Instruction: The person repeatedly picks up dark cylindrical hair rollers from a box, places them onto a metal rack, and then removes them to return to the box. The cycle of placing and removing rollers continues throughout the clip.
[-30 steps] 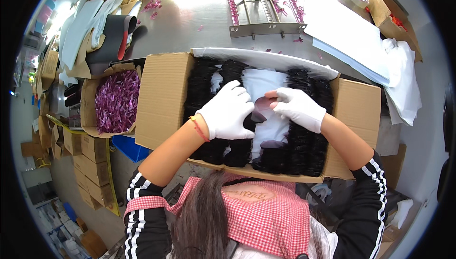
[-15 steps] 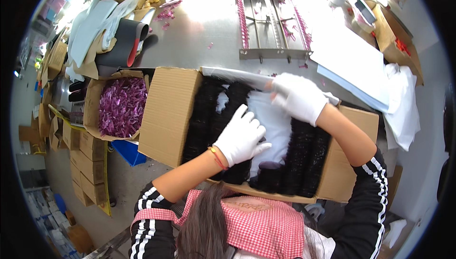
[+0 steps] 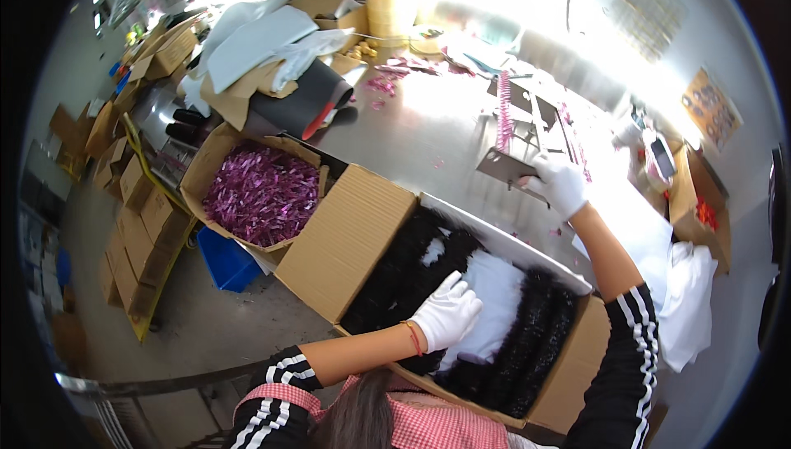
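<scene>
My left hand (image 3: 447, 313), in a white glove, lies over the open cardboard box (image 3: 348, 239) with its fingers loosely stretched and nothing seen in them. Beneath it are a pale sheet (image 3: 494, 288) and rows of black fuzzy strands (image 3: 531, 350) packed side by side. Farther off, over the metal table, my gloved right hand (image 3: 560, 185) grips the near end of a metal frame (image 3: 504, 167). Coiled pink strips (image 3: 504, 111) run along the frame's sides. My right fingertips are partly hidden behind its end plate.
To the left stands a carton (image 3: 198, 194) full of shiny purple strips (image 3: 262, 194), with a blue bin (image 3: 227, 259) below it. Papers and a rolled dark sheet (image 3: 301, 99) lie at the back left. White sheets and a plastic bag (image 3: 688, 301) sit at right.
My right hand has left the box's far edge and taken hold of the metal frame, which now sits tilted. The left hand stays over the box, its fingers closer together. The view has turned.
</scene>
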### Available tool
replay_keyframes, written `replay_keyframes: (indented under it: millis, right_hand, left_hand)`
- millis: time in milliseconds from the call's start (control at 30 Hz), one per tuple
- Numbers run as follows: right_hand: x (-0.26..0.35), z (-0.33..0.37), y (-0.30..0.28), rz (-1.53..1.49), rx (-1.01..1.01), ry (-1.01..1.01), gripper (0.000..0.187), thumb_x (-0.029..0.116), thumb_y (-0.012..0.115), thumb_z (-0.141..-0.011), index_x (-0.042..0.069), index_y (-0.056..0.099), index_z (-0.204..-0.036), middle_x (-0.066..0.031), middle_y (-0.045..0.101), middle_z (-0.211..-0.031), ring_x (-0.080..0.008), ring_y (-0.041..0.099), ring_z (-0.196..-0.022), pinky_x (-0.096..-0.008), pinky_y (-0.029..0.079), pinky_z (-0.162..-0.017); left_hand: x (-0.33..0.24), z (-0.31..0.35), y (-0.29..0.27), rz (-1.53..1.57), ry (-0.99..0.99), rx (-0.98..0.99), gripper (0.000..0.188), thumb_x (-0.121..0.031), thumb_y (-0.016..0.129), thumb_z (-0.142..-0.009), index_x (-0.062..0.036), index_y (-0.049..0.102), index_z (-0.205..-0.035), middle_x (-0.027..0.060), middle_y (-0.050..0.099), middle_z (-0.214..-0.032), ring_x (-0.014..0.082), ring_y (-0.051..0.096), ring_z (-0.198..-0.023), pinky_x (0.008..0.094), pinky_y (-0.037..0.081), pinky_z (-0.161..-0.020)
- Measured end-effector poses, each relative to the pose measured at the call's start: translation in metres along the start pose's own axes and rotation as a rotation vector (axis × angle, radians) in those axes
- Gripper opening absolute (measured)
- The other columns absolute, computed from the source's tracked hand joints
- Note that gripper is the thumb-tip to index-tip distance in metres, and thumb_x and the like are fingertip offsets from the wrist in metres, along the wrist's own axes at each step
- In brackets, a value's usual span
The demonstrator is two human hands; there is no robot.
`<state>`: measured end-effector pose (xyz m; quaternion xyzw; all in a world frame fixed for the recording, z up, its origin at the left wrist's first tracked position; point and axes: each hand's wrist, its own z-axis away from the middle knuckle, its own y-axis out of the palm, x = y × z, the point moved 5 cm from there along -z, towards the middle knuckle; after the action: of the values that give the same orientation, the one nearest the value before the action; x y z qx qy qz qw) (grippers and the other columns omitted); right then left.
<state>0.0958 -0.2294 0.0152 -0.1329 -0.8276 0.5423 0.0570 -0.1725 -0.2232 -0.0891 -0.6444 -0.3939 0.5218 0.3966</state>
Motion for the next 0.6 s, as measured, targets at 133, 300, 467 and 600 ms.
replay_keyframes:
  millis: [133,300,467,600]
  right_hand:
    - [0.008,-0.011,-0.068,-0.739,-0.090,0.407,0.037,0.035,0.076,-0.085,0.003,0.070,-0.103,-0.0095,0.069,-0.086,-0.0150,0.063,-0.072,-0.0300,0.050,-0.069]
    - [0.076,-0.040,-0.158,-0.958,-0.128,0.305,0.055,0.045,0.071,-0.090,-0.004,0.065,-0.115,0.0010,0.063,-0.085,-0.0057,0.053,-0.078,-0.0222,0.045,-0.068]
    - [0.135,-0.075,-0.198,-0.953,-0.010,0.291,0.060,0.049,0.069,-0.089,-0.004,0.061,-0.115,0.0007,0.060,-0.091,-0.0051,0.051,-0.081,-0.0211,0.043,-0.073]
    - [0.170,-0.110,-0.237,-0.464,-0.223,-0.072,0.070,0.048,0.075,-0.082,-0.002,0.054,-0.126,-0.0079,0.063,-0.105,-0.0209,0.059,-0.098,-0.0321,0.046,-0.089]
  left_hand:
    - [0.021,-0.008,-0.064,0.336,0.030,-0.423,0.044,-0.028,0.069,-0.083,-0.0067,0.053,-0.118,0.0167,0.056,-0.116,0.0352,0.051,-0.119,0.0501,0.035,-0.107]
    - [0.083,-0.031,-0.169,0.027,-0.215,-0.881,0.129,-0.041,0.084,-0.069,0.0020,-0.003,-0.154,0.0310,0.009,-0.158,0.0515,0.013,-0.146,0.0590,0.016,-0.117]
    - [0.101,-0.018,-0.221,-0.064,-0.126,-1.259,0.111,-0.028,0.086,-0.058,-0.0002,0.020,-0.143,0.0244,0.039,-0.119,0.0412,0.042,-0.106,0.0571,0.034,-0.100]
    - [0.126,0.004,-0.232,-0.043,-0.226,-1.320,0.101,-0.027,0.080,-0.063,-0.0003,0.023,-0.142,0.0260,0.042,-0.117,0.0427,0.043,-0.107,0.0557,0.038,-0.095]
